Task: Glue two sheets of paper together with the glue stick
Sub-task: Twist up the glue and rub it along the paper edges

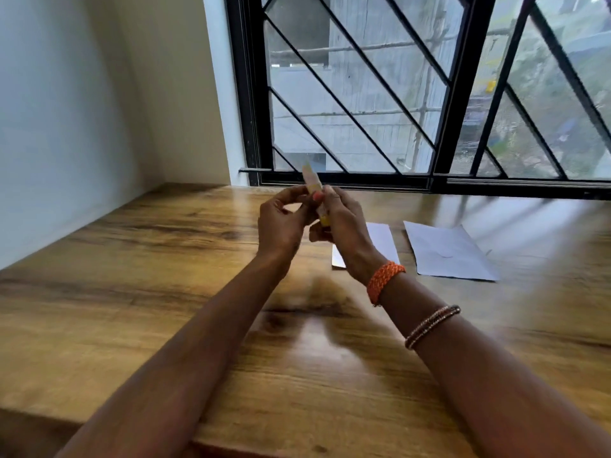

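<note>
Head view shows both hands raised together above the wooden table (132,292), meeting on the glue stick (312,180). Right hand (344,226) has its fingers curled round the lower part of the stick, whose yellow base shows just below the thumb. Left hand (281,223) has its fingers bent and its fingertips pinching the stick near the middle, beside the right thumb. The stick stands tilted, its upper end leaning away from the hands toward the window (363,94); it is blurred, so whether the cap is on cannot be told.

Just behind the right hand lies a sheet of white paper (383,239) flat on the table — partly hidden by the right wrist. A second white sheet (446,252) lies further to the right of the hands, apart from the first. An orange braided band (385,280) sits on the right wrist, with thin bangles (431,325) further down that forearm. A white wall (66,127) stands left of the hands.
</note>
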Available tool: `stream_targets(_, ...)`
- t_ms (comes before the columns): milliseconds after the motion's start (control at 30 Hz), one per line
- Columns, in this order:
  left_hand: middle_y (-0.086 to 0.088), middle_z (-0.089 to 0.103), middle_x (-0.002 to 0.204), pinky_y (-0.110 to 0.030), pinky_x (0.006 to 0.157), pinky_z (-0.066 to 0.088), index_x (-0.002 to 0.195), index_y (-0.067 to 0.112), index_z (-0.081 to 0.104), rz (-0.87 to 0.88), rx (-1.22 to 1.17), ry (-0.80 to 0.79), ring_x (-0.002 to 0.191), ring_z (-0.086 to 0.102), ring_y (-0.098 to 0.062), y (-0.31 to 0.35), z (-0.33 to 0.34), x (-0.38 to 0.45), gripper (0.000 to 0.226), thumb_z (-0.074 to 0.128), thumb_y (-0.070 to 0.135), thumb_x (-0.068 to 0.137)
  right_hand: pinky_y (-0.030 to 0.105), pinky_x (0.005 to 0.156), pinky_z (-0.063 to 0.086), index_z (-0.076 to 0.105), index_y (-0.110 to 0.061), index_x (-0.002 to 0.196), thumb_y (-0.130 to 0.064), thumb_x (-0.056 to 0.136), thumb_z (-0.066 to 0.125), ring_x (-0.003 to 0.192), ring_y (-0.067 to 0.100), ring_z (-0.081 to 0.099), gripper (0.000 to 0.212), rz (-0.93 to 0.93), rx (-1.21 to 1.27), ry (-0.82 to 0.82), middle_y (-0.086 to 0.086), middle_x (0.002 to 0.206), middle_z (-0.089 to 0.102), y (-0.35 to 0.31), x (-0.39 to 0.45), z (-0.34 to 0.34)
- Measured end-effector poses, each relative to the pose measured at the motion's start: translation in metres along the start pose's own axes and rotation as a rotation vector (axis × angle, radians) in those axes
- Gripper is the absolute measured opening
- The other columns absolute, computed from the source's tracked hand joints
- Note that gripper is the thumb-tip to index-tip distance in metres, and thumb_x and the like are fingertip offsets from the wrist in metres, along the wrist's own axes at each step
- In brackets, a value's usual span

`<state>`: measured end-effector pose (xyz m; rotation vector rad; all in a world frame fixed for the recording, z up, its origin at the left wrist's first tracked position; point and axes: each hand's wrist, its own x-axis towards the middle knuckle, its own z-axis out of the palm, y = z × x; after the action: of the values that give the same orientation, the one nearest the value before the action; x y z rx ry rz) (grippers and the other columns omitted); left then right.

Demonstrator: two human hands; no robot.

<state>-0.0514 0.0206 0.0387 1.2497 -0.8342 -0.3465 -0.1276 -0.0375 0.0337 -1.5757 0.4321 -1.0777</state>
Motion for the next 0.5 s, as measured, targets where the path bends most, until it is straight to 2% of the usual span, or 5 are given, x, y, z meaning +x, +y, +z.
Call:
stream_targets(67, -0.009, 0.069, 0.105, -0.035, 0.074, 0.052, 0.105, 0.019, 0.066, 0.039, 0.144, 0.019, 0.079, 0.061, -0.018, -0.002, 0.002, -0.003, 0.028, 0.069, 0.029, 0.08, 0.026, 0.053, 0.045, 0.06, -0.012, 0.088, -0.028, 0.101, 0.04, 0.053, 0.007, 0.05, 0.029, 0.054, 0.054, 0.021, 0.0, 0.067, 0.053, 0.002, 0.001, -0.006)
stream_targets(133, -0.009, 0.066, 0.114, -0.034, 0.072, 0.049, 0.116, 0.019, 0.061, 0.078, 0.233, -0.024, 0.075, 0.057, -0.014, -0.005, 0.006, -0.004, 0.033, 0.063, 0.029, 0.084, 0.025, 0.054, 0.042, 0.062, -0.01, 0.09, -0.029, 0.099, 0.045, 0.055, 0.009, 0.045, 0.027, 0.069, 0.058, 0.087, 0.0, 0.063, 0.048, 0.003, 0.004, -0.012)
stream_targets(267, -0.015, 0.069, 0.106, -0.039, 0.084, 0.05, 0.129, 0.011, 0.048, 0.052, 0.47, -0.184, 0.095, 0.064, -0.032, -0.021, 0.021, -0.016, 0.04, 0.052, 0.015, 0.09, 0.025, 0.051, 0.042, 0.061, -0.011, 0.093, -0.031, 0.095, 0.054, 0.056, 0.01, 0.045, 0.021, 0.08, 0.115, 0.381, -0.001, 0.065, 0.048, 0.001, 0.017, -0.031)
stream_targets(400, -0.006, 0.055, 0.136, -0.035, 0.106, 0.036, 0.133, 0.018, 0.047, 0.202, 0.822, -0.435, 0.128, 0.047, -0.021, -0.032, 0.028, -0.025, 0.041, 0.043, 0.031, 0.095, 0.022, 0.042, 0.037, 0.061, -0.018, 0.084, -0.034, 0.091, 0.06, 0.049, 0.01, 0.042, 0.018, 0.154, 0.175, 0.596, 0.0, 0.061, 0.047, 0.004, 0.022, -0.056)
stream_targets(500, -0.006, 0.053, 0.138, -0.036, 0.107, 0.029, 0.128, 0.017, 0.052, 0.285, 0.963, -0.544, 0.131, 0.043, -0.021, -0.031, 0.033, -0.026, 0.041, 0.037, 0.038, 0.096, 0.024, 0.045, 0.039, 0.061, -0.014, 0.091, -0.037, 0.088, 0.064, 0.047, 0.01, 0.04, 0.023, 0.229, 0.245, 0.626, 0.0, 0.061, 0.047, 0.008, 0.022, -0.068)
